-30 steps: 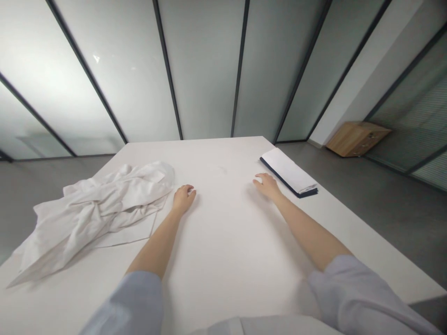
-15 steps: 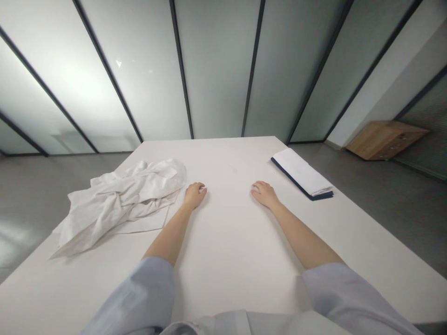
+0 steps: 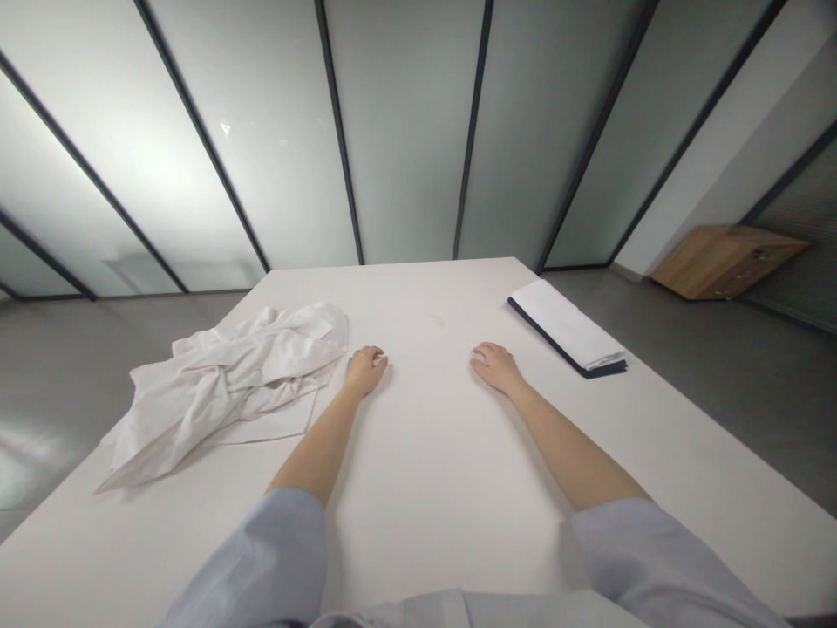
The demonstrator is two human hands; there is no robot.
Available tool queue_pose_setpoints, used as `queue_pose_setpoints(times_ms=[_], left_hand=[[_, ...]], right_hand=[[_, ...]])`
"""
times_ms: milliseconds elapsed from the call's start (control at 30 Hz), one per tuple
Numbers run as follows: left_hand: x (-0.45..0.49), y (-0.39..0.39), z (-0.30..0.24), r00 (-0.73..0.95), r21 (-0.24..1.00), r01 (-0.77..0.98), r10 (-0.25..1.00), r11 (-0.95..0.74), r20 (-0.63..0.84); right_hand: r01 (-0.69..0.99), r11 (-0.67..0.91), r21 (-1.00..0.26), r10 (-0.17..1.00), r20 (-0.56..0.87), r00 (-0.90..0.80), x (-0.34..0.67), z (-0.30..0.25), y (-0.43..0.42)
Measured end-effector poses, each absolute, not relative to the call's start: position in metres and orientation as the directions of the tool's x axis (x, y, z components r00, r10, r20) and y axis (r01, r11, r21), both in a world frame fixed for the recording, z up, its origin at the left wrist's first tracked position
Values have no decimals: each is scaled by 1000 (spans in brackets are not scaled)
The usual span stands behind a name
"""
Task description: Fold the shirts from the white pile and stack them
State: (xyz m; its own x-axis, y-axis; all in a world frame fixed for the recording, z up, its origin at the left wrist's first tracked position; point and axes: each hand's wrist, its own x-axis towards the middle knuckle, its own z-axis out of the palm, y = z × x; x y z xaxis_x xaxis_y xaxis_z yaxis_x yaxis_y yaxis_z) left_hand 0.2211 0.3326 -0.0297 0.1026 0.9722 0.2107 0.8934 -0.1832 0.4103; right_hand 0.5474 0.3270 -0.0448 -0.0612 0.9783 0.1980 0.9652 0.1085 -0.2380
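Note:
My left hand (image 3: 366, 370) rests on the white table (image 3: 425, 488), its fingers loosely bent and apart from the thumb, with nothing in it. Just left of it lies a crumpled heap of white cloth (image 3: 241, 366), partly spread over a flatter white layer. On the right, my right hand (image 3: 495, 366) lies on the tabletop in a similar relaxed, open pose and holds nothing. Beyond it, to the right, sits a folded white cloth (image 3: 568, 323) on top of a dark navy folded piece (image 3: 605, 370). Neither hand touches the folded stack.
Frosted glass panels (image 3: 405, 131) with dark frames stand behind the table's far edge. On the grey floor (image 3: 738, 384) at the right stands a wooden cabinet (image 3: 706, 262). The crumpled cloth lies close to the table's left edge, the folded stack near the right edge.
The view has shifted very slightly. Both hands and the cloths stay in the same places on the table.

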Motion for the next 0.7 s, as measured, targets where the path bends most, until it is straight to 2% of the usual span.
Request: queue_pose_setpoints(times_ms=[200, 367, 433, 533, 600, 700], left_hand=[[222, 330, -26, 214, 342, 904, 963, -259, 163], [206, 338, -6, 243, 402, 883, 969, -242, 49], [189, 338, 7, 205, 318, 918, 971, -235, 126], [154, 334, 24, 96, 66, 991, 964, -116, 250], [128, 331, 32, -29, -35, 999, 973, 38, 229], [93, 329, 36, -143, -42, 988, 984, 148, 109]], right_hand=[[965, 109, -240, 978, 202, -61, 546, -43, 326], [966, 98, -238, 980, 191, -52, 547, -43, 327], [968, 97, -232, 981, 188, -53, 547, -43, 327], [971, 105, -217, 981, 184, -65, 546, -41, 326], [972, 119, -202, 980, 183, -82, 545, -39, 325], [974, 133, -182, 979, 180, -100, 544, -37, 322]])
